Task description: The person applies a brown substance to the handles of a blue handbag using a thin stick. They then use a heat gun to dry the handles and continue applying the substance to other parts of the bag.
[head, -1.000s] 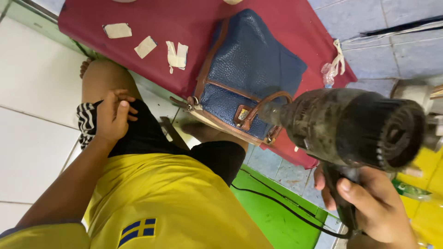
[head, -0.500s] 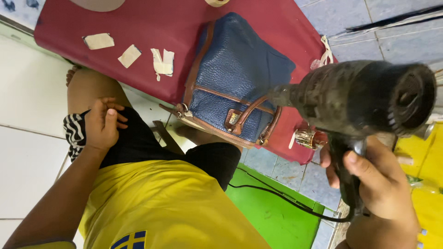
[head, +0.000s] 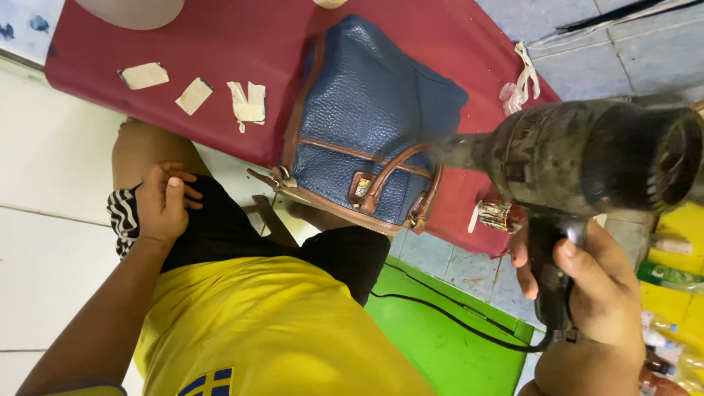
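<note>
My right hand [head: 587, 301] grips the handle of a dirty black heat gun [head: 579, 158], its nozzle aimed at the brown strap of a blue leather handbag [head: 367, 125]. The bag lies on a dark red table top [head: 220, 59], with its brown-trimmed top edge toward me. My left hand [head: 163, 205] rests on my thigh over black shorts, fingers loosely curled and holding nothing. The gun's black cord [head: 455, 323] trails down across a green surface.
Several scraps of pale tape [head: 194, 95] lie on the red top left of the bag. A small shiny metal piece [head: 500, 216] sits near the table's edge. A white rag [head: 522, 77] lies at the right edge. Bottles stand on yellow at far right [head: 671, 275].
The heat gun has shifted right and its nozzle has come to point at the bag's strap. The view has moved a little; my left hand stays on my thigh.
</note>
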